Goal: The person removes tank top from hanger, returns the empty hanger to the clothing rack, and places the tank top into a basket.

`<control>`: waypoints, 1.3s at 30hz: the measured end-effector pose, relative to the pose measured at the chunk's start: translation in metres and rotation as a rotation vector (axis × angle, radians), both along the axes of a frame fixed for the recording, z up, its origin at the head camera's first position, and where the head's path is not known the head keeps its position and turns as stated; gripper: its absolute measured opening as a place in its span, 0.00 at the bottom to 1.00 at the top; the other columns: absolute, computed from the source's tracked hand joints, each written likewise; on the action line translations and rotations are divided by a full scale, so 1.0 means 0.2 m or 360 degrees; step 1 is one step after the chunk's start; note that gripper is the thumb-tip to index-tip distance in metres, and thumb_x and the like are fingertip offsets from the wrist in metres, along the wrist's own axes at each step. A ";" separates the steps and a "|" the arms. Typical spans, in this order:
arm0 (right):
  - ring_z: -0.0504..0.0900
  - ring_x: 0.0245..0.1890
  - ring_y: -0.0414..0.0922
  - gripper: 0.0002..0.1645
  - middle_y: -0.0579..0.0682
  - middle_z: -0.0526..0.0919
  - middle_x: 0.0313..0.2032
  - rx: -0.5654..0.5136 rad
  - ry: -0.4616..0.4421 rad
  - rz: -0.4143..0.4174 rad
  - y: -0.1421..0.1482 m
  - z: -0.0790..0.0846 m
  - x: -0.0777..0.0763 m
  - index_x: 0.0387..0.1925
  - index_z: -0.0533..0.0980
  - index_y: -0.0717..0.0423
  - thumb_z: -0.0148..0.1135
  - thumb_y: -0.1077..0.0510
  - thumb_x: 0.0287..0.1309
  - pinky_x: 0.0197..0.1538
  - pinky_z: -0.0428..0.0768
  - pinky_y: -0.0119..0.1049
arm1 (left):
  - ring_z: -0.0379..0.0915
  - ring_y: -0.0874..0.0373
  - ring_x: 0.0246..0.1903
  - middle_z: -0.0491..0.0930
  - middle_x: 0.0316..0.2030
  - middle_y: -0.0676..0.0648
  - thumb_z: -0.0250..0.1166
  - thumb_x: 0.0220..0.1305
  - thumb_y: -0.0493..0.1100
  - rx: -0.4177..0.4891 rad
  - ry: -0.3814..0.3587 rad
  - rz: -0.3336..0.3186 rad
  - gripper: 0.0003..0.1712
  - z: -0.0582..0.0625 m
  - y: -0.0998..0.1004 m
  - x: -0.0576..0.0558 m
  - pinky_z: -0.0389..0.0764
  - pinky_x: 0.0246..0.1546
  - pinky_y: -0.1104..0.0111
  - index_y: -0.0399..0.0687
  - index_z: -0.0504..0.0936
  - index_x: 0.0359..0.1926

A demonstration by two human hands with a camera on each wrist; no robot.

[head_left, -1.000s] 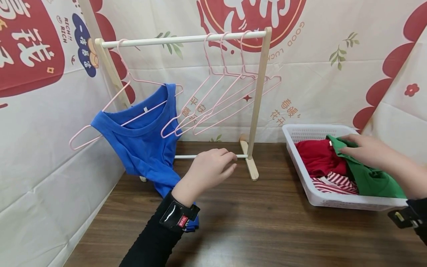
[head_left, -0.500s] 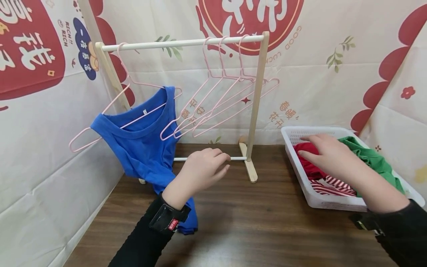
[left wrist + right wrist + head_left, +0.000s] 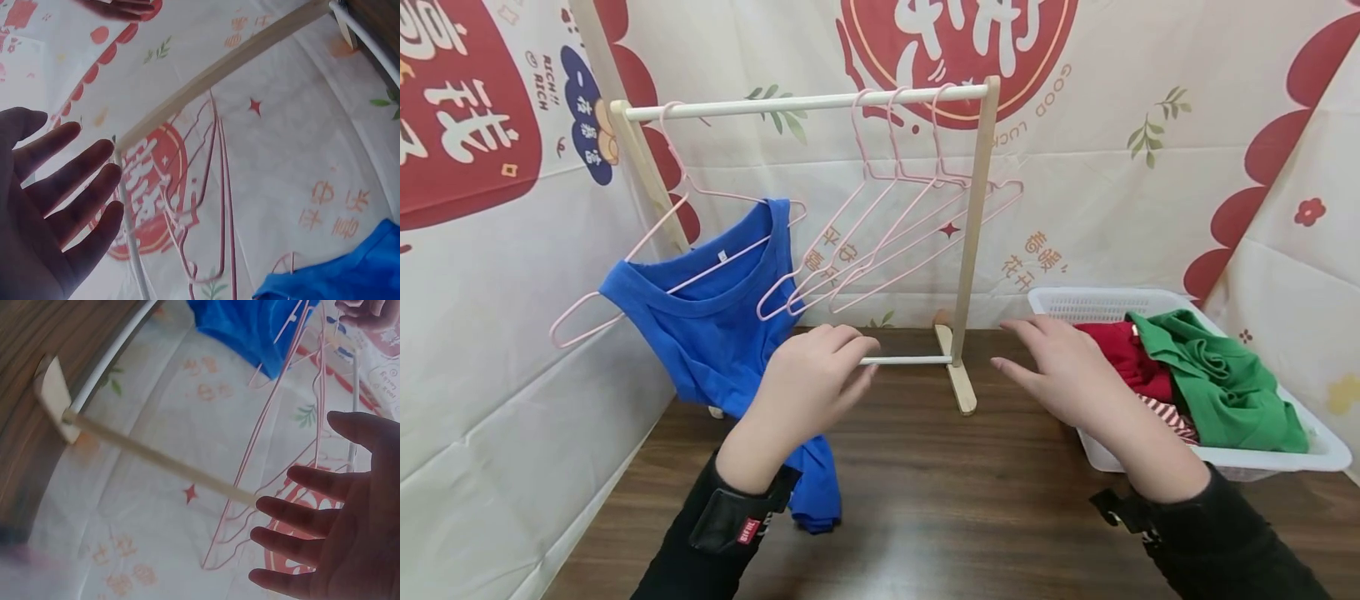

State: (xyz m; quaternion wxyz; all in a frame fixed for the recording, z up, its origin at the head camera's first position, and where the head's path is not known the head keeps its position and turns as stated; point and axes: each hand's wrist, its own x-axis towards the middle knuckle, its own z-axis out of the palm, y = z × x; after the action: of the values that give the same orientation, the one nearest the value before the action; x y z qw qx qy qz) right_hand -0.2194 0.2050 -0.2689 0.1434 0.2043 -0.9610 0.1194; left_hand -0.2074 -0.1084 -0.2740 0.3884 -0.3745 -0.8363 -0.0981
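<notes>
My left hand [image 3: 808,375] hovers in front of the rack's lower bar, beside a blue sleeveless top [image 3: 707,308], and holds nothing. In the left wrist view its fingers [image 3: 78,194] are spread. The blue top hangs on a pink hanger [image 3: 580,321] at the rack's left end, its lower part partly behind the left arm. My right hand [image 3: 1067,371] is above the table between the rack and the white basket [image 3: 1105,457], with nothing in it; the right wrist view shows its fingers [image 3: 294,515] extended. Several bare pink hangers [image 3: 880,242] hang at the right of the rack.
The wooden rack [image 3: 977,217] with a white top bar [image 3: 737,107] stands on the brown table [image 3: 940,492]. In the basket lie a green garment [image 3: 1232,383], a red garment [image 3: 1120,354] and a red-and-white striped one [image 3: 1172,417]. Printed cloth [image 3: 1097,200] hangs behind.
My right hand has moved left from over the green garment in the basket, out past the basket's left side. My left hand has shifted slightly left. The garments remain in the basket.
</notes>
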 end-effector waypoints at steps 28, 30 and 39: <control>0.67 0.60 0.60 0.37 0.59 0.73 0.57 -0.0016 0.0245 -0.0017 -0.16 -0.08 0.00 0.62 0.71 0.57 0.63 0.40 0.58 0.63 0.59 0.59 | 0.75 0.35 0.46 0.80 0.46 0.34 0.53 0.70 0.45 0.0441 0.0412 0.0769 0.20 0.06 -0.61 -0.01 0.77 0.43 0.43 0.34 0.80 0.51; 0.68 0.59 0.60 0.36 0.59 0.73 0.57 0.0005 0.0259 -0.0023 -0.17 -0.09 0.00 0.62 0.72 0.57 0.64 0.40 0.58 0.63 0.58 0.59 | 0.74 0.34 0.47 0.78 0.48 0.33 0.54 0.70 0.45 0.0453 0.0373 0.0875 0.20 0.06 -0.65 -0.01 0.76 0.43 0.41 0.34 0.80 0.52; 0.71 0.56 0.60 0.35 0.60 0.75 0.55 0.0082 0.0379 -0.0054 -0.19 -0.15 -0.01 0.60 0.73 0.57 0.64 0.41 0.57 0.59 0.63 0.58 | 0.66 0.31 0.55 0.71 0.56 0.29 0.59 0.67 0.44 0.0555 0.0212 0.1145 0.25 0.07 -0.80 -0.03 0.66 0.53 0.38 0.35 0.72 0.61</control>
State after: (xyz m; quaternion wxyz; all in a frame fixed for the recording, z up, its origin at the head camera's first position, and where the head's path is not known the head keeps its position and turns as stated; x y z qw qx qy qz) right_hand -0.2210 0.1675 -0.2988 0.2532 0.2043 -0.9432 0.0671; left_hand -0.2129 -0.2679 -0.2599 0.5090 0.0081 -0.8577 -0.0718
